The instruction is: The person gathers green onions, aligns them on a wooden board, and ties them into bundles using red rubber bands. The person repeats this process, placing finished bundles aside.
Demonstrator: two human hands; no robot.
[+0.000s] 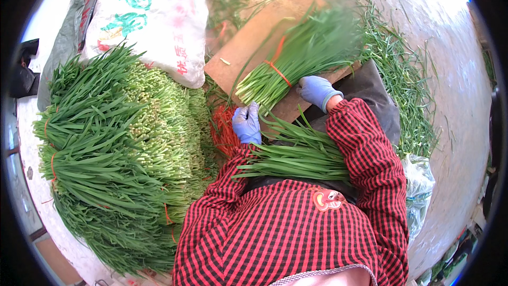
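A bundle of long green garlic chives (301, 55) lies on a brown board (234, 57), wrapped by an orange-red tie (279, 74) near its pale cut ends. My left hand (246, 124), in a blue-violet glove, is just below those cut ends, fingertips pinched together; whether a stalk is between them I cannot tell. Beside the bundle's lower edge is my right hand (315, 90), gloved alike, with its fingers curled close to the tie; its grip is partly hidden. Loose chives (301, 159) lie across my lap between my forearms. Orange-red ties (224, 129) are heaped left of my left hand.
A large stack of tied chive bundles (103, 167) rises at my left. Behind it lies a stuffed white woven sack (151, 20). Loose green leaves and trimmings (408, 99) cover the floor at the right, near a clear plastic bag (417, 190). Dark cloth (377, 99) covers my legs.
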